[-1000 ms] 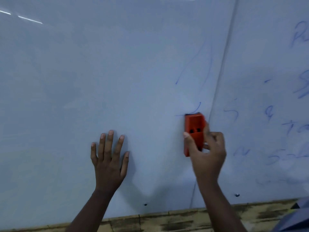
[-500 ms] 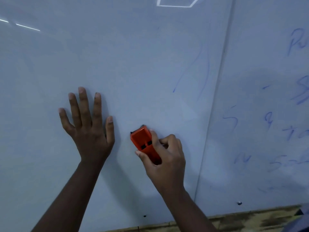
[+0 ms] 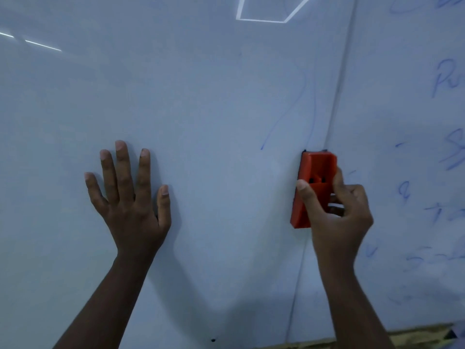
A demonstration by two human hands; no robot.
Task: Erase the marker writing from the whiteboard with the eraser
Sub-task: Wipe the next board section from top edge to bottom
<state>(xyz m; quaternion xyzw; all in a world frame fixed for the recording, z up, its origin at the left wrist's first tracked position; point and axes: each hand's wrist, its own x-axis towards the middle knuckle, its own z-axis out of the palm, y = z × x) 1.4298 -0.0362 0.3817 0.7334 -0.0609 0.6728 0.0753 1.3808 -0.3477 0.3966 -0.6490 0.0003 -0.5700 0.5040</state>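
A wide whiteboard (image 3: 201,96) fills the view, split by a vertical seam (image 3: 337,102) right of centre. My right hand (image 3: 334,215) grips an orange eraser (image 3: 314,172) upright against the board, right at the seam. Thin blue marker lines (image 3: 284,114) curve up from just above the eraser. More blue writing (image 3: 442,76) covers the right panel. My left hand (image 3: 130,197) presses flat on the board with fingers spread, well left of the eraser.
A worn wooden ledge (image 3: 352,341) runs under the board at the bottom right. A small dark screw head (image 3: 213,340) sits near the board's lower edge. A bright rectangular light reflection (image 3: 266,11) shows at the top.
My right hand swept the eraser left toward my left hand, then back right to the seam, turning it upright. The short blue stroke by the seam has gone.
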